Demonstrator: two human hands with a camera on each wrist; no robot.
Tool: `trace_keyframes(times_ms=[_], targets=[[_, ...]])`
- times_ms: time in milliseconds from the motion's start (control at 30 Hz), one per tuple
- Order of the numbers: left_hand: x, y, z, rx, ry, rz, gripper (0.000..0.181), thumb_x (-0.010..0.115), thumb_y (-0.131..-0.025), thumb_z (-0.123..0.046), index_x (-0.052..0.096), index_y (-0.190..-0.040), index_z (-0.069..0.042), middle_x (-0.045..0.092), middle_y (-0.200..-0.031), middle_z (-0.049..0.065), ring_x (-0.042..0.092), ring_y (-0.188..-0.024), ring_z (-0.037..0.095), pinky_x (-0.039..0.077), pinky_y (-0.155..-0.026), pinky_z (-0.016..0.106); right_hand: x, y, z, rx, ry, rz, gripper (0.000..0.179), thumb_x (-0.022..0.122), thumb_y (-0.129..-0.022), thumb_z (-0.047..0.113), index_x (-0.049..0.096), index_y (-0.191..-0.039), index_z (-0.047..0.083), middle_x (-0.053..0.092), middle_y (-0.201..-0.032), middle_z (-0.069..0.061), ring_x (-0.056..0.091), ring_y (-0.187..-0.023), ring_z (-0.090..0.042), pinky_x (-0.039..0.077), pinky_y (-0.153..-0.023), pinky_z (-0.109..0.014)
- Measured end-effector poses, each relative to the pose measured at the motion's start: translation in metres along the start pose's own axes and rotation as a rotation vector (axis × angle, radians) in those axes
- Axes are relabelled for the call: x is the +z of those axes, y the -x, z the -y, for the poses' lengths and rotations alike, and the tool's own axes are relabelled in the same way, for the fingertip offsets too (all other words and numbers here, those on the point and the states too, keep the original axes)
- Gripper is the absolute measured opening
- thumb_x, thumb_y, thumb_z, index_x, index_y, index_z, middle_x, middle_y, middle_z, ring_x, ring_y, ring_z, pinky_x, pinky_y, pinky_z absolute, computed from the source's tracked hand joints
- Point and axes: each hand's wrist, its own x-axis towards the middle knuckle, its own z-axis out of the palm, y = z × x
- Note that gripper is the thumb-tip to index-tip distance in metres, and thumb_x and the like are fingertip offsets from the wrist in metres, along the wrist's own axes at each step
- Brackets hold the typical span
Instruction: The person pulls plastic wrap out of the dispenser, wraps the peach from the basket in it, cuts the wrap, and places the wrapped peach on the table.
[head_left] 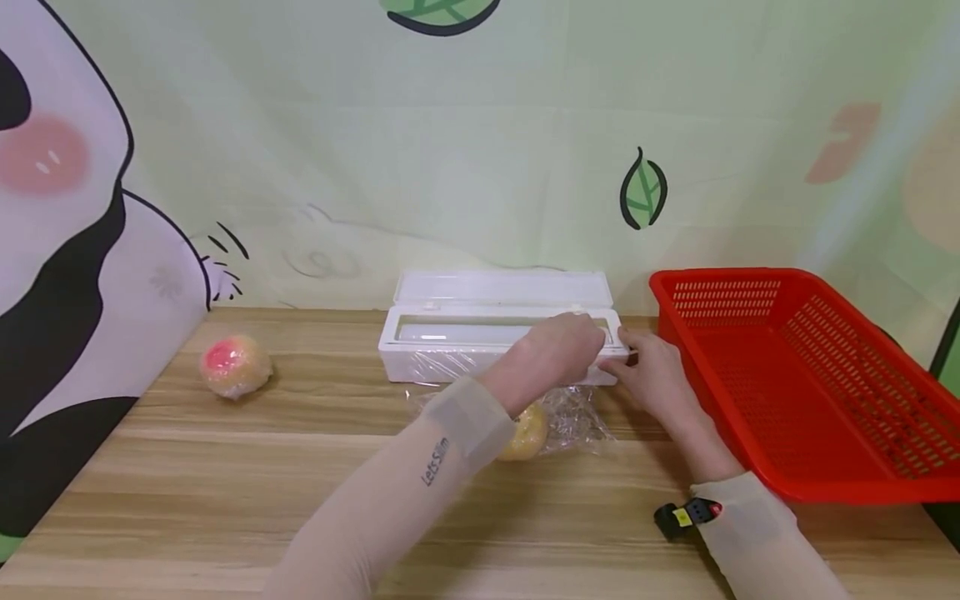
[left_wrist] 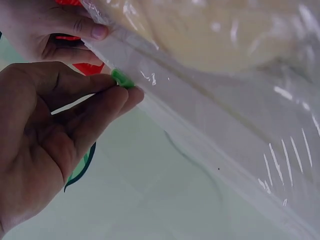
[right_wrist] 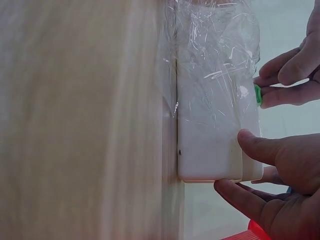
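A white cling film dispenser box (head_left: pixel 420 362) stands on the table, its lid (head_left: pixel 502 289) raised at the back. My left hand (head_left: pixel 562 346) pinches a small green slide cutter (left_wrist: pixel 122 79) on the box's upper front edge, near the right end. My right hand (head_left: pixel 660 379) grips that right end, thumb on the front face and fingers round the side, as the right wrist view shows. Clear cling film (right_wrist: pixel 215 75) hangs down the front and lies crumpled over a yellow round fruit (head_left: pixel 528 433) before the box. My left forearm partly hides the fruit.
A red perforated plastic basket (head_left: pixel 727 400) stands close at the right, beside my right forearm. Far left on the wooden table (head_left: pixel 300 492) sits a film-wrapped, pink and yellow peach-like fruit (head_left: pixel 236 367). A printed cloth backdrop (head_left: pixel 480 167) hangs right behind the box.
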Motion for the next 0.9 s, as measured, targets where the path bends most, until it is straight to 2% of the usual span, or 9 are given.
trace_keyframes(times_ms=[400,567,800,900], targets=[[0.006,0.003,0.000,-0.021,-0.013,0.022,0.017,0.064,-0.101,-0.017,0.073,-0.114,-0.012,0.072,-0.105,0.003,0.066,-0.090,0.014,0.057,-0.078,0.027,-0.003,0.000,0.004,0.027,-0.008,0.038,0.048,0.078,-0.093,0.019,0.064,-0.134,0.000,0.070,-0.111,-0.018,0.061,-0.088,-0.029,0.058,-0.077,-0.039],[0.007,0.007,-0.005,-0.043,-0.053,-0.009,0.017,0.064,-0.100,-0.020,0.075,-0.111,-0.014,0.072,-0.103,0.001,0.067,-0.092,0.013,0.058,-0.078,0.027,-0.001,0.000,0.003,0.008,0.000,0.019,0.039,0.078,-0.093,0.016,0.068,-0.127,0.000,0.070,-0.109,-0.017,0.062,-0.090,-0.030,0.058,-0.079,-0.043],[0.011,0.019,-0.004,-0.115,-0.094,-0.017,0.024,0.061,-0.102,-0.021,0.074,-0.120,-0.010,0.065,-0.113,0.008,0.066,-0.097,0.019,0.058,-0.077,0.026,-0.001,0.001,0.004,0.024,0.006,0.031,0.051,0.078,-0.093,0.017,0.061,-0.137,-0.003,0.069,-0.112,-0.020,0.060,-0.088,-0.030,0.057,-0.074,-0.036],[0.013,0.026,-0.001,-0.138,-0.069,-0.040,0.021,0.062,-0.101,-0.017,0.076,-0.114,-0.009,0.067,-0.109,0.008,0.066,-0.096,0.020,0.059,-0.074,0.027,-0.001,0.001,0.004,0.032,0.010,0.035,0.052,0.078,-0.093,0.017,0.061,-0.139,-0.001,0.069,-0.114,-0.020,0.060,-0.088,-0.030,0.057,-0.074,-0.035]])
